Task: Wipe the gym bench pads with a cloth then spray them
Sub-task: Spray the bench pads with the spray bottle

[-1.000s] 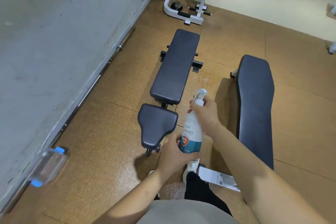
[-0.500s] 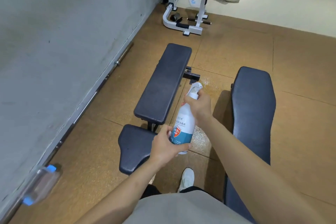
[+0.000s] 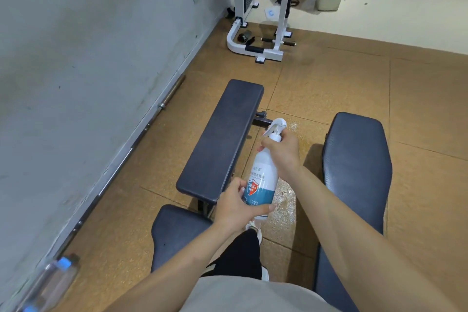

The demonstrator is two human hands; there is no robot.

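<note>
- Versus half a second back: same two-handed grip on the spray bottle (image 3: 260,180), nothing let go or re-gripped.
- The view has tipped up – both benches sit lower in frame and more of the white machine frame (image 3: 268,53) at the far end shows.
- A second back the bottle was level with the seat pad (image 3: 174,233); now it is farther out, beside the near end of the long back pad (image 3: 222,139).
- Left hand (image 3: 234,206): curled round the bottle's base from the left, thumb lying across the bottom edge of the label.
- Right hand (image 3: 282,152): wrapped round the neck just under the spray head, coming in from the right. Can't tell whether a finger sits on the trigger.
- Bottle is off the floor, held in the gap between the two benches, tilted with the head at the far end and the nozzle pointing left toward the long back pad. It is near that pad's right edge – touching or not, can't tell.
- Right bench pad (image 3: 357,172) lies to the right of the right forearm, clear of the bottle.
- Wet patch (image 3: 287,200) glistens on the floor between the benches, below and right of the bottle.
- A white shoe (image 3: 255,227) shows just under the left hand.
- Barbell (image 3: 143,132) lies along the foot of the left wall; a clear water bottle (image 3: 54,281) with blue ends sits at near left.
</note>
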